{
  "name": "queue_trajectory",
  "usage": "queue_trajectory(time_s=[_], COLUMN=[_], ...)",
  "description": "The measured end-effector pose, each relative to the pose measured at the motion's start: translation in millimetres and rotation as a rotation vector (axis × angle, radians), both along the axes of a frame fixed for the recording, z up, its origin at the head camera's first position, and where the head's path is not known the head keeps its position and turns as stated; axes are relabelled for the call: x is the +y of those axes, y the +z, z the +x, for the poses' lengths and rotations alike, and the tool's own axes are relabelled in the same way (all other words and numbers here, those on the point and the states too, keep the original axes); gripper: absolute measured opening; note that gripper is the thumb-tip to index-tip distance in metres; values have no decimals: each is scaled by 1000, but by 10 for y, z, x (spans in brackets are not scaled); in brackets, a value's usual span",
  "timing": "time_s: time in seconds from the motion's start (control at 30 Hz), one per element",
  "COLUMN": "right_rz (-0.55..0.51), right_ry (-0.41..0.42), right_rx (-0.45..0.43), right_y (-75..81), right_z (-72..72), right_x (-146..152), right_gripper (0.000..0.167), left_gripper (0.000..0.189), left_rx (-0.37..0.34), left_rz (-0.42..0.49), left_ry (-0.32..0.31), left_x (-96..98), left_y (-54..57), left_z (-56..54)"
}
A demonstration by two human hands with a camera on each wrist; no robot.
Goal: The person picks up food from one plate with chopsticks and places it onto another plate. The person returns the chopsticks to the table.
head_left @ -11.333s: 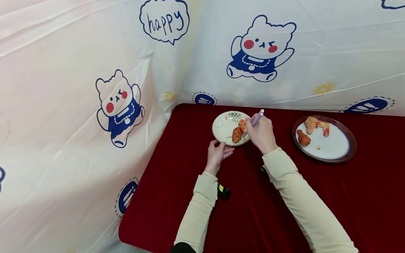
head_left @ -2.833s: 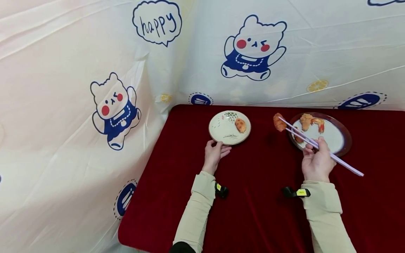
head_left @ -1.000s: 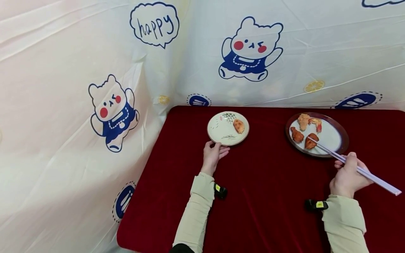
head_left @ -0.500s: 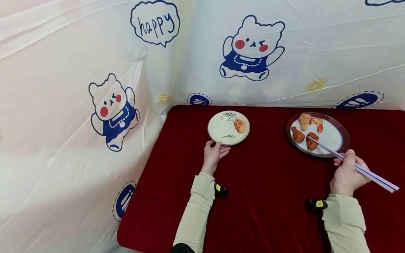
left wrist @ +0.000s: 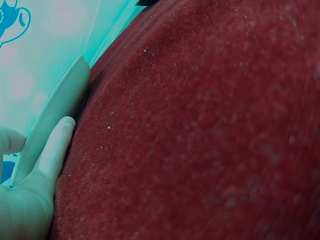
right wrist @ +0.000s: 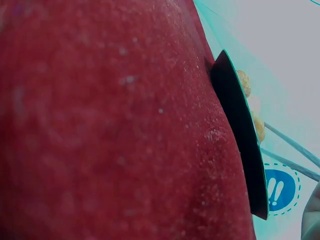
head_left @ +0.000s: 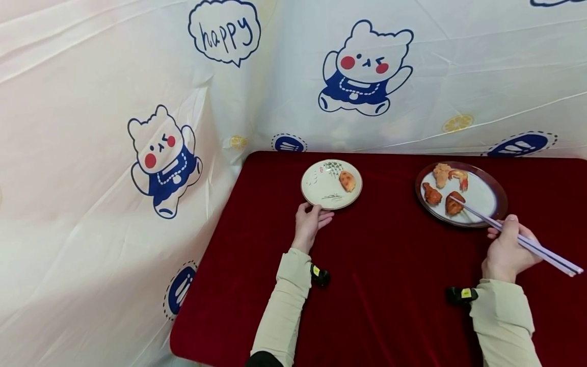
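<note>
My left hand (head_left: 308, 227) holds the near rim of a small patterned plate (head_left: 317, 189). In the left wrist view, a finger (left wrist: 57, 147) lies along the plate's underside (left wrist: 56, 112). One browned, spotted oval food piece (head_left: 347, 181) rests on its right side. My right hand (head_left: 509, 252) holds a pair of lilac chopsticks (head_left: 480, 215). Their tips are at a brown fried piece (head_left: 454, 205) on the large brown-rimmed plate (head_left: 501, 200). Beside that piece lie a small fried drumstick (head_left: 431, 194), a pale fried chunk (head_left: 442, 174) and a shrimp (head_left: 461, 180).
A dark red cloth (head_left: 380, 244) covers the table and fills the gap between the two plates. Behind and to the left hangs a white printed curtain (head_left: 284, 76). The large plate's dark underside (right wrist: 240, 130) shows in the right wrist view.
Earlier two brown pieces lay on the small plate; the chopsticks carried one to the large plate. In the last half second that piece shifted slightly right. My left hand kept its hold.
</note>
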State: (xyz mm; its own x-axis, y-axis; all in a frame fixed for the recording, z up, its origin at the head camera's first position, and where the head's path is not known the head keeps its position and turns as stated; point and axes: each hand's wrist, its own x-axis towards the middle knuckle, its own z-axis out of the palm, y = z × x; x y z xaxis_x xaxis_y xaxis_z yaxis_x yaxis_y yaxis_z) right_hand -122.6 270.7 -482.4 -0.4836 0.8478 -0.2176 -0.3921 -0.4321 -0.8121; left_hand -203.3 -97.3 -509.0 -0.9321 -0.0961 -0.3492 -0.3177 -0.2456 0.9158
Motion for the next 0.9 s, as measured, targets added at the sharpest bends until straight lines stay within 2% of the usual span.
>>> queue_trajectory(time_s=[0.3,0.63,0.9], right_rz=[6,-6,-7], right_ry=[15,0,-5], right_rx=[-32,-5,2], right_y=[16,17,2], right_z=[-23,-14,-2], right_x=[56,48,40], right_gripper=[25,22,22], left_gripper=[60,62,62], left_rx=[2,-2,-10], left_rz=[0,-1,-3], left_ry=[2,-8,7], left_x=[1,-1,-4], left_y=[2,12,2], left_z=[-5,-8,-6])
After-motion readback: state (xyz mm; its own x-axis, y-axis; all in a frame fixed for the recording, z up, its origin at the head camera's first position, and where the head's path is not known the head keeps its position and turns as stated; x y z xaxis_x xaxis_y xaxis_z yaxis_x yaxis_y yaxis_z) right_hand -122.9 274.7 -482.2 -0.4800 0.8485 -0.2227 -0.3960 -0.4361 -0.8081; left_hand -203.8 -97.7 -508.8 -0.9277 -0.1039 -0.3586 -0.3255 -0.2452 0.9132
